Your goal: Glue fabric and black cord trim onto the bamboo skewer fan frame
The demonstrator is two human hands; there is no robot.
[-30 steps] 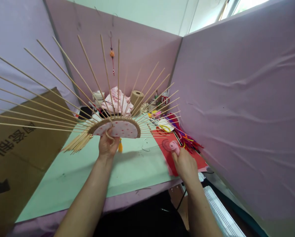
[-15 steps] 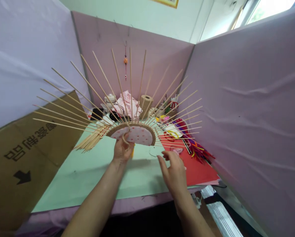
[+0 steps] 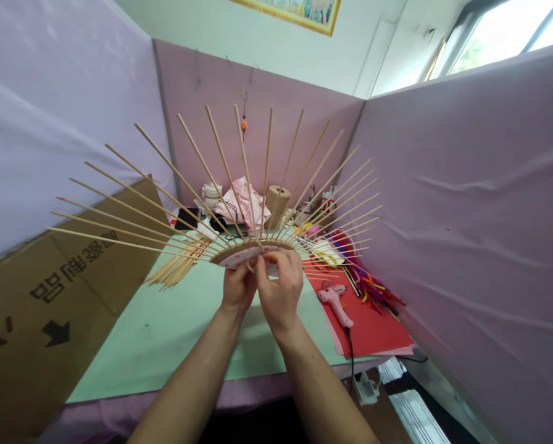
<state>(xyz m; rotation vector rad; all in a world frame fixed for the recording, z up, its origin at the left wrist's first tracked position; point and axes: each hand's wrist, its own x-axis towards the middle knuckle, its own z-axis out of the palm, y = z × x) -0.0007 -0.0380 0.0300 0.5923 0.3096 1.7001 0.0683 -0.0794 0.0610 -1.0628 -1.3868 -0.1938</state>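
Note:
A round panel covered in pink-spotted white cloth is rimmed with brown jute cord. Long thin wooden sticks fan outward from its far edge. My left hand is closed on the near underside of this panel and holds it up, tilted, above the table. Beside it, my right hand pinches with thumb and forefinger at the loose cord end by the panel's middle. The two hands nearly touch, and they cover part of the cloth.
A pink glue gun lies on red sheets at right, near colourful pipe cleaners. A bundle of sticks rests at left, beside a cardboard sheet. A twine spool and pink cloth stand behind.
My right hand has moved left and up from the glue gun's side to the panel's middle, where it pinches the cord. The panel has shifted slightly right and tilted flatter.

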